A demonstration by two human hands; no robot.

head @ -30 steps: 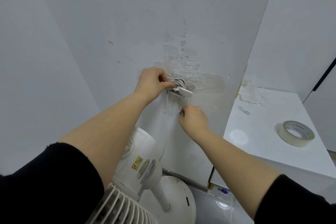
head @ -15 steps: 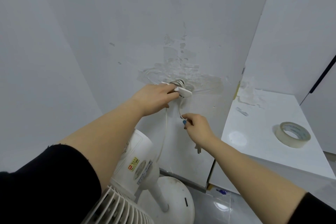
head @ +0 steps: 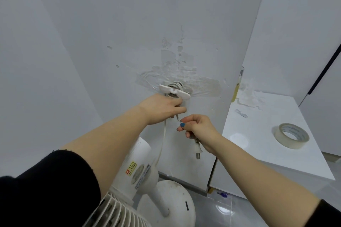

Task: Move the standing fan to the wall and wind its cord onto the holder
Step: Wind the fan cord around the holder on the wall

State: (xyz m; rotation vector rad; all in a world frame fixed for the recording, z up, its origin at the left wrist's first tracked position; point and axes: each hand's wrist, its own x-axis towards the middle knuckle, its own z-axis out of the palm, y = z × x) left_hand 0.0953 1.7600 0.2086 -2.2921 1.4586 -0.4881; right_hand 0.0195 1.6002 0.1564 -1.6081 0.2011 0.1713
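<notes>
The white standing fan [head: 136, 169] stands against the wall below my arms, its round base [head: 175, 201] on the floor. A white holder [head: 174, 93] is stuck to the wall, with several turns of cord wound behind it. My left hand [head: 162, 108] rests just under the holder, fingers on the cord [head: 162, 142] that runs down to the fan. My right hand [head: 199, 129] is lower and to the right, closed on the cord's free end. The plug [head: 197, 152] hangs below that hand.
A white cabinet top [head: 258, 145] lies to the right, carrying a roll of tape [head: 290, 135] and a small metal piece [head: 241, 113]. The wall around the holder has peeled paint and tape residue. Grey glossy floor [head: 230, 214] shows beneath.
My left hand has dropped from beside the holder to below it, uncovering the holder. My right hand has moved down and right with the cord end, and the plug now hangs in view.
</notes>
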